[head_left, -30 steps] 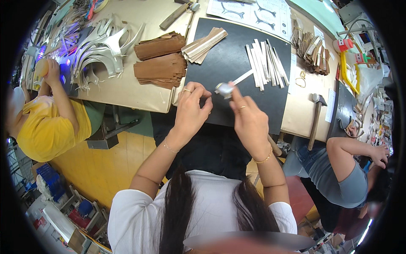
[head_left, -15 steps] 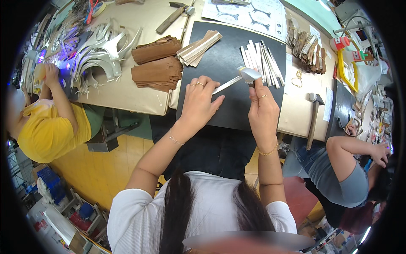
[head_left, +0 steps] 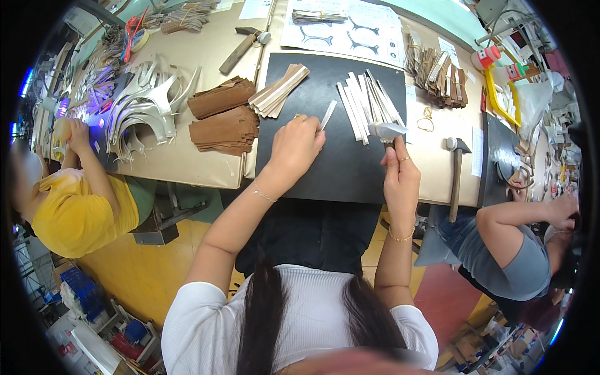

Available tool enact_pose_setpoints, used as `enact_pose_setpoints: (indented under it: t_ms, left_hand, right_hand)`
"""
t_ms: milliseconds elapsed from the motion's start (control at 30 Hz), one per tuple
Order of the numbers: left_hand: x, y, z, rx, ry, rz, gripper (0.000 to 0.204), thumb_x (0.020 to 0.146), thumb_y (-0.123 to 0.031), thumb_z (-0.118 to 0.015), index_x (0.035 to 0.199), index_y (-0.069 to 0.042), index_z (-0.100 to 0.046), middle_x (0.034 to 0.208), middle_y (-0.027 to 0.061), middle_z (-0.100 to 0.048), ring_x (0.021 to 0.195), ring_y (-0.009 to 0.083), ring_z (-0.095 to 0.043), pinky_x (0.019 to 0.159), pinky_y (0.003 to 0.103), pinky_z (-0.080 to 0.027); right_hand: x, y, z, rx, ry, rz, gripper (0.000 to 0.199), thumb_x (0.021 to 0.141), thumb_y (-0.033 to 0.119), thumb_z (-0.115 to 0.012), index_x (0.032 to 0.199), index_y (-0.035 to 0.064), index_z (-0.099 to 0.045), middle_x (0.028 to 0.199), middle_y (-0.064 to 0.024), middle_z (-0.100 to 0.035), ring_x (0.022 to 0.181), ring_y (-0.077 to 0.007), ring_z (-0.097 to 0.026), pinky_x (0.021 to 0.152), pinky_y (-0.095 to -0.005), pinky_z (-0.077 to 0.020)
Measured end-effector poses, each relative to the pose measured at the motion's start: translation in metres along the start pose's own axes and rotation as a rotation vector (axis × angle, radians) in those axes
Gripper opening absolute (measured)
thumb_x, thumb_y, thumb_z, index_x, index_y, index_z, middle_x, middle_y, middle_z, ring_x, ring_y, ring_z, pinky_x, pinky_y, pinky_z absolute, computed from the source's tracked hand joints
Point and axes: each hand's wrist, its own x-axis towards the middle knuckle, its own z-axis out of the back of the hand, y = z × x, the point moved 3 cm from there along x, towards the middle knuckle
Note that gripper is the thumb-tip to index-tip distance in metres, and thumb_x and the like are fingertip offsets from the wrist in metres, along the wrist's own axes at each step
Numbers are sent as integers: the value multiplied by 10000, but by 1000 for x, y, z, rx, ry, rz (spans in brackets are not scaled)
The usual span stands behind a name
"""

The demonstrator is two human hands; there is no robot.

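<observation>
My left hand (head_left: 296, 145) is closed, thumb and fingers pinching a narrow white strip (head_left: 329, 114) over the black mat (head_left: 294, 181). The strip points up and away from me. In my right hand (head_left: 400, 177), at the mat's right edge, is a tool with a broad silvery-white head (head_left: 387, 130) on a short handle; its exact kind is unclear. Past that head, a fan of loose white strips (head_left: 355, 109) lies on the mat. A stack of brown and white strips (head_left: 279, 91) rests at the mat's left edge, beyond my left hand.
Left of the mat lie brown leather pieces (head_left: 224, 135), curved silvery pieces (head_left: 164, 107) and a hammer (head_left: 240, 53). To the right are another hammer (head_left: 456, 175), rubber bands (head_left: 425, 120) and bundled brown strips (head_left: 440, 81). People sit on both sides. A printed sheet (head_left: 344, 34) lies behind.
My left hand has turned its strip more upright, away from the tool head. My right hand has shifted right and lower with the tool. The whole view has moved slightly.
</observation>
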Motion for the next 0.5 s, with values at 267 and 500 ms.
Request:
enact_pose_setpoints:
  t_ms: [267, 500]
  left_hand:
    - [48, -30, -30, -383, 57, 41, 262, 888, -95, -696, 1106, 50, -705, 870, 208, -740, 853, 299, -732, 770, 397, -559]
    - [47, -12, -16, -266, -123, -71, 330, 910, -120, -682, 1212, 13, -674, 1082, 187, -721, 883, 288, -709, 791, 368, -554]
  right_hand:
    - [-14, -10, 8, 46, 21, -83, 394, 1067, 170, -528, 1426, 10, -557, 746, -75, -572, 667, -143, -530, 640, -283, -450]
    - [-24, -11, 8, 129, 34, -110, 390, 1053, 166, -552, 1413, 15, -568, 798, -134, -630, 697, -191, -608, 682, -320, -504]
